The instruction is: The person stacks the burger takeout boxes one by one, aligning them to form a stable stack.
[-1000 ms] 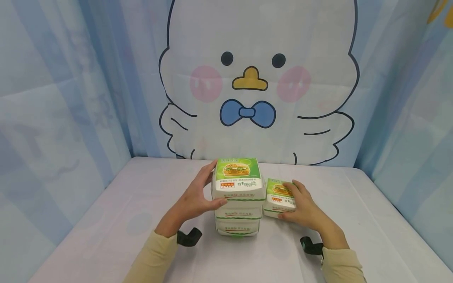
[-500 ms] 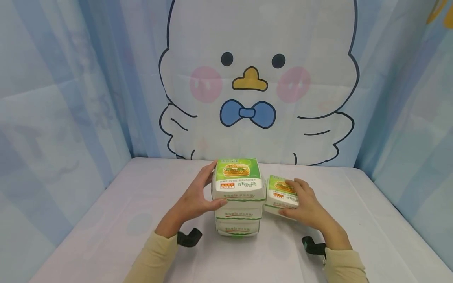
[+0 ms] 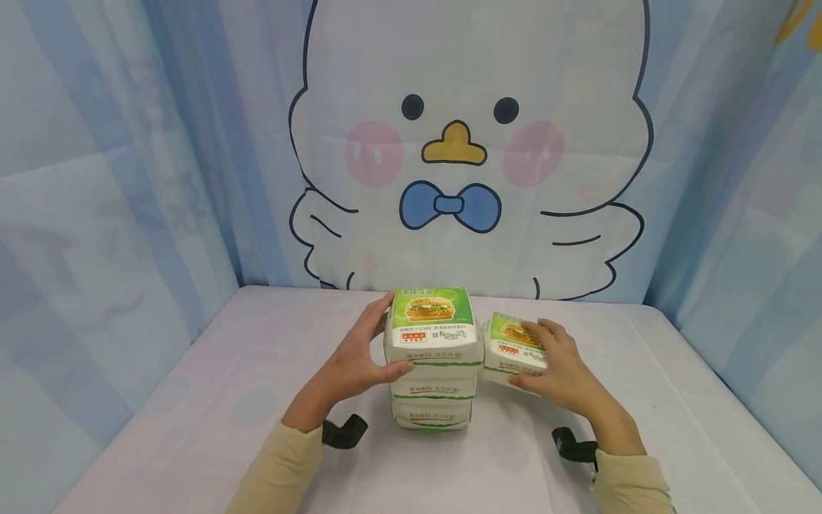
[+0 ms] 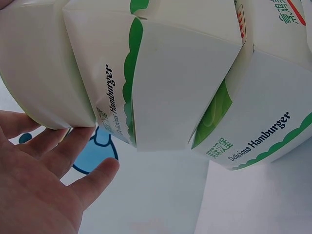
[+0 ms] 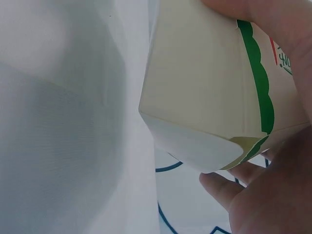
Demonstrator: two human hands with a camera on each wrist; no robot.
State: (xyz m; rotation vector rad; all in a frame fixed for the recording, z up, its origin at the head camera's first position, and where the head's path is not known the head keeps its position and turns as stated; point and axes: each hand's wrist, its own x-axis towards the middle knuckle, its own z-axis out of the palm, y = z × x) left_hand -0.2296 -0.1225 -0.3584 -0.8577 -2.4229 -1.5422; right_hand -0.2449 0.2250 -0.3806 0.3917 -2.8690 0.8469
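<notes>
Three white-and-green paper hamburger boxes stand stacked mid-table, the top hamburger box (image 3: 433,332) wider-looking and nearest the camera. My left hand (image 3: 356,360) holds that top box, thumb on its front and fingers along its left side; in the left wrist view, fingers (image 4: 73,146) touch the box's underside edge. Right of the stack, my right hand (image 3: 561,368) grips another hamburger box (image 3: 510,346) between thumb and fingers. The right wrist view shows this box (image 5: 204,73) tilted and lifted off the table, its left side close to the stack in the head view. Whether they touch, I cannot tell.
A pale cloth covers the table (image 3: 212,400). Behind it hangs a curtain (image 3: 456,264) with a large cartoon bird, and blue-and-white curtains (image 3: 738,235) close in both sides. Black straps (image 3: 344,431) sit at the wrists.
My right hand has raised its hamburger box a little off the table and shifted slightly right and away from the camera. The left hand and the stack have stayed put.
</notes>
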